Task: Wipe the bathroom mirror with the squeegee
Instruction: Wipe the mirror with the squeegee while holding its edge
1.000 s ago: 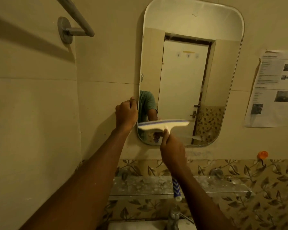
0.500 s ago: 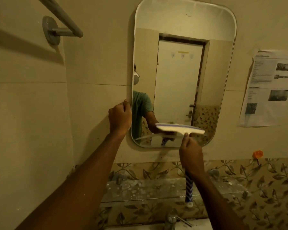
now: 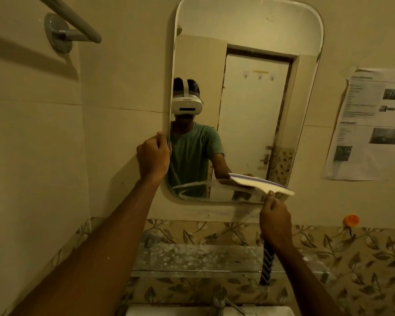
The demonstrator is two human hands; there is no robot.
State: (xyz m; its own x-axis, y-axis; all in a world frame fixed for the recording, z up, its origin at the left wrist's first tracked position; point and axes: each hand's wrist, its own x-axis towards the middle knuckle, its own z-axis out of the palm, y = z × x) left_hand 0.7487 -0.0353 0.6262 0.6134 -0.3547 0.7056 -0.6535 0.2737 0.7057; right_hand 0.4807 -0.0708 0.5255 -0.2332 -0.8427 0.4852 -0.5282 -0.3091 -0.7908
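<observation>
A tall mirror (image 3: 249, 37) with rounded corners hangs on the cream tiled wall. My left hand (image 3: 152, 157) grips its left edge at about mid height. My right hand (image 3: 275, 221) is closed around the blue striped handle of a squeegee (image 3: 261, 183). Its white blade with a blue strip lies against the glass at the mirror's lower right corner, tilted down to the right. A curved wet streak (image 3: 189, 187) crosses the lower left of the glass. The mirror reflects a person in a green shirt and a white door.
A spotted glass shelf (image 3: 192, 258) juts out below the mirror, with a tap (image 3: 218, 299) and the basin rim (image 3: 169, 310) under it. A grey towel bar (image 3: 71, 19) is mounted at the upper left. A printed paper (image 3: 372, 124) and an orange hook (image 3: 351, 220) sit on the right wall.
My right hand has drawn the squeegee along the bottom of the mirror from the lower left to the lower right corner. My left hand has stayed on the mirror's left edge.
</observation>
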